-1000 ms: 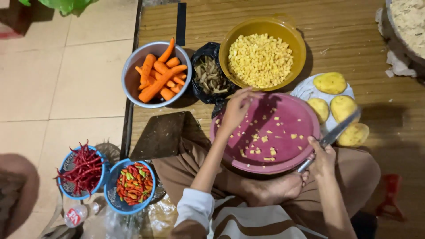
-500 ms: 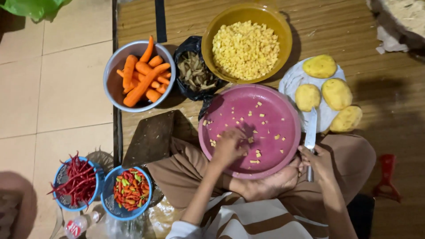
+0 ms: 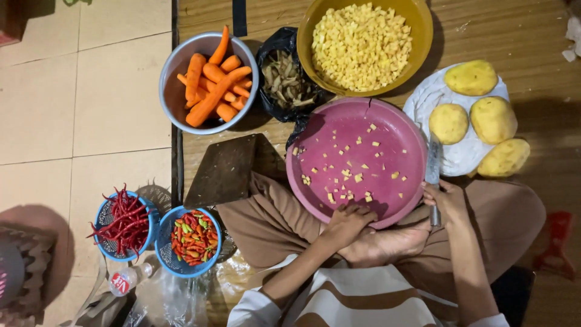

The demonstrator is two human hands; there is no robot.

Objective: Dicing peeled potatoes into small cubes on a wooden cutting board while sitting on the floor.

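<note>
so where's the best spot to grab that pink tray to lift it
Probably by the pink tray rim at its left and far edges, fingers hooked under the raised lip. The near edge is taken by the left hand, the right edge by the right hand with the knife; keep it level so the yellow cubes stay put.

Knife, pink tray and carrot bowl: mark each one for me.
Knife (image 3: pixel 433 162), head view, on the flat of the blade above the right hand.
Pink tray (image 3: pixel 387 130), head view, on a bare patch of its floor.
Carrot bowl (image 3: pixel 171 91), head view, on its bare grey inner wall at left.
</note>
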